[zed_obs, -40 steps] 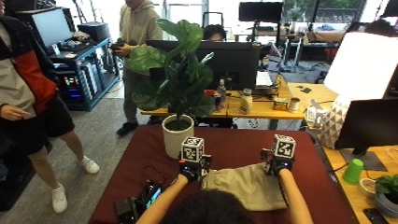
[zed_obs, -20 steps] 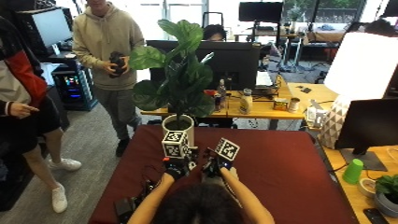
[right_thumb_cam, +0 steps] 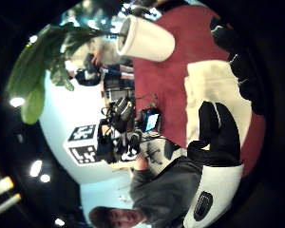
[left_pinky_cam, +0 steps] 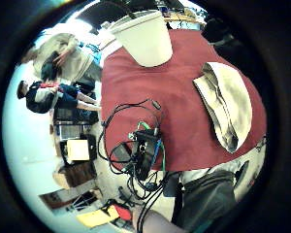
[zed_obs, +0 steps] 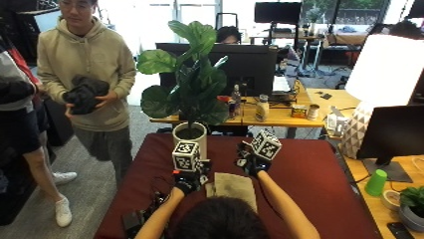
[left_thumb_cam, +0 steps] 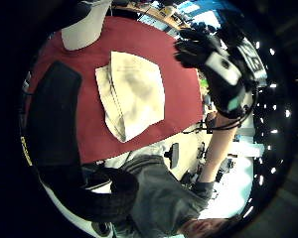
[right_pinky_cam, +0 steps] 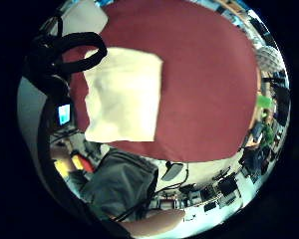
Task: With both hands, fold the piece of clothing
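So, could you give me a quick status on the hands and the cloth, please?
Left hand and right hand raised over the cloth, holding nothing. Cloth folded, flat on the table. Plant pot just beyond.

garment (zed_obs: 233,185) now folded narrower, hands lifted

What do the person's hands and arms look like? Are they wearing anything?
Both hands wear black gloves: the left hand and the right hand. The right glove has a white cuff piece in the palm views. The forearms are bare, with no sleeves showing on them.

Office: desks w/ monitors (zed_obs: 281,12), potted plant (zed_obs: 189,92).
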Motion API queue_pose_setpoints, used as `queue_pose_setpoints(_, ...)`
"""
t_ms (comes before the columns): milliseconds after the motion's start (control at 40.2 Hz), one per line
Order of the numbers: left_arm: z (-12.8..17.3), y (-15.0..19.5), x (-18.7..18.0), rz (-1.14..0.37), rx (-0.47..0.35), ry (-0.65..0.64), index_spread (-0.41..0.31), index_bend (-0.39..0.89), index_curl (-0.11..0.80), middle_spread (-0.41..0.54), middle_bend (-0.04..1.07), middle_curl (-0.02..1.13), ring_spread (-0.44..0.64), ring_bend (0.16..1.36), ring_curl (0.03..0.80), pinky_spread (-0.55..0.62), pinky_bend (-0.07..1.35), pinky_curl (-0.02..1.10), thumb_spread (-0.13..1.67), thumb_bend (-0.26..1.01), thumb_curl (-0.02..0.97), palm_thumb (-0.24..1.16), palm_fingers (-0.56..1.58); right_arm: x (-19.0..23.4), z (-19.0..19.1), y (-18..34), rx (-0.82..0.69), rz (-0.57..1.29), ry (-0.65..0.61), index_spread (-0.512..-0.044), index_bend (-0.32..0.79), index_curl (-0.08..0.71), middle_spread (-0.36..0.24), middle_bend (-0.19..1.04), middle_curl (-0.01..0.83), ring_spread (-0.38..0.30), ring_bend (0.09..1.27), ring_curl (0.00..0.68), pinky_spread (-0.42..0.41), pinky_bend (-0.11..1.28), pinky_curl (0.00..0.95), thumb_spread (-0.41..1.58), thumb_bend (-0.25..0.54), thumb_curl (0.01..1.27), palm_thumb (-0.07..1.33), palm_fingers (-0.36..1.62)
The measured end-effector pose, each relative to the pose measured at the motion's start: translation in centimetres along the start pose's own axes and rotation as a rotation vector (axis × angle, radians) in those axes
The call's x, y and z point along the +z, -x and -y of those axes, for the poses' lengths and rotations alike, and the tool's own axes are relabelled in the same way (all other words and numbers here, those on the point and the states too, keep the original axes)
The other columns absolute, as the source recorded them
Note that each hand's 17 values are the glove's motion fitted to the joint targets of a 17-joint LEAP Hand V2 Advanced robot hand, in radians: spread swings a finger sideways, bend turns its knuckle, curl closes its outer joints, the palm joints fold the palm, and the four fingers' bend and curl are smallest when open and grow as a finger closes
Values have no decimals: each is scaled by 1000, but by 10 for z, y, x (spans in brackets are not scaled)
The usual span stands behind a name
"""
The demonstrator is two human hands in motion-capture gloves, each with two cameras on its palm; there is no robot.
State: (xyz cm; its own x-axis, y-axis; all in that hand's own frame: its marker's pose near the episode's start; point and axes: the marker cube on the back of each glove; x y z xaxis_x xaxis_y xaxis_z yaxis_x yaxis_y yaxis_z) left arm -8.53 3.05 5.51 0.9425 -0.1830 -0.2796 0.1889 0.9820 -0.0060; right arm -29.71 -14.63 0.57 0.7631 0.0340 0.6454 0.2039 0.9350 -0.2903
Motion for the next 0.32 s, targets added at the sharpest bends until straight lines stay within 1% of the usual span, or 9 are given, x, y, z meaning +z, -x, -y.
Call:
queue_pose_setpoints(75,3,-4,2,4,3,4,31,189,435,224,116,241,297,457,315,238,268,365,1563,127,220,364,388,-24,7,-22,21,-59,-53,-252,71,42,-87,360,456,-162,819,402,-190,877,382,1234,-28,443,886,802)
queue_pose_setpoints(149,7,-8,3,7,4,16,17,150,418,212,123,234,280,482,321,224,293,372,1566,112,211,330,360,-46,-4,-33,33,-166,-118,-262,92,62,-99,357,455,-165,776,394,-175,828,369,1229,-21,439,879,812)
queue_pose_setpoints(224,11,-12,2,14,2,33,13,158,412,208,126,228,269,495,322,217,306,374,1571,105,205,309,353,-60,-11,-44,38,-260,-166,-267,89,78,-105,355,456,-168,747,390,-161,784,361,1231,-16,436,876,809)
queue_pose_setpoints(323,14,-16,0,22,4,37,2,167,407,204,133,225,253,502,323,211,320,376,1575,100,201,293,343,-64,-10,-51,46,-300,-189,-272,99,100,-111,360,458,-160,699,384,-133,723,350,1233,-15,432,873,786)
